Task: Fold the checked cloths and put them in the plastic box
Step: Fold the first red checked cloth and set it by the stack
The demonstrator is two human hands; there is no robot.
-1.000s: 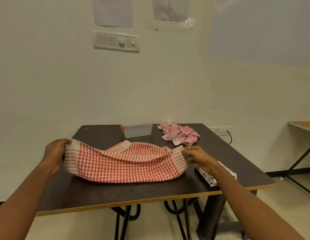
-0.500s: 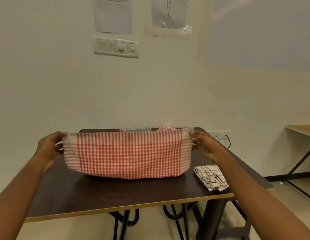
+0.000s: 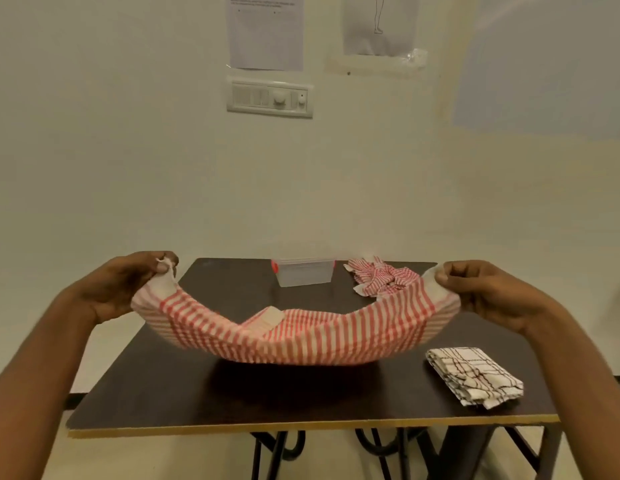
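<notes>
Head view: left hand point(image 3: 128, 287) and right hand point(image 3: 488, 294), held apart, pinch sagging checked cloth point(image 3: 301, 339).

- Clock positions taken from the centre of the table point(image 3: 163, 393), 6 o'clock at the near edge.
- Plastic box point(image 3: 303, 271): 12 o'clock, at far edge.
- Crumpled cloth point(image 3: 378, 277): 1 o'clock, just right of box, apart from it.
- Folded cloth point(image 3: 473, 375): 4 o'clock, near the front right corner.
- Held cloth point(image 3: 301, 337): sags over centre, in front of box.
- Left hand point(image 3: 128, 285) pinches its 9 o'clock end, right hand point(image 3: 488, 292) its 3 o'clock end.
</notes>
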